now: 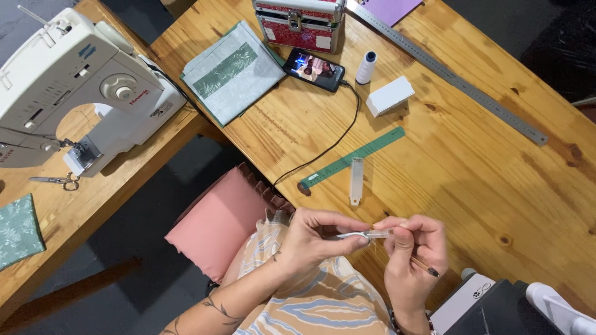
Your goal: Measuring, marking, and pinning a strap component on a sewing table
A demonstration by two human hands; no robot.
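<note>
My left hand [320, 239] pinches a small clear-handled tool with a thin metal tip [366, 234] at the near table edge. My right hand [413, 251] meets it from the right, fingertips on the tool's end, and also holds a thin dark stick [427, 267] that pokes out below the fingers. A clear plastic cap [356, 180] lies on the wooden table [472, 167] just beyond my hands. A green ruler [354, 157] lies beside the cap.
A white sewing machine [74, 87] stands on the left table with small scissors [57, 181] and green fabric [18, 231]. Folded green fabric [233, 71], a phone [314, 69] with a cable, a thread spool [366, 67], a white box [390, 96], a long steel ruler [453, 77] and a red case [299, 23] lie farther back.
</note>
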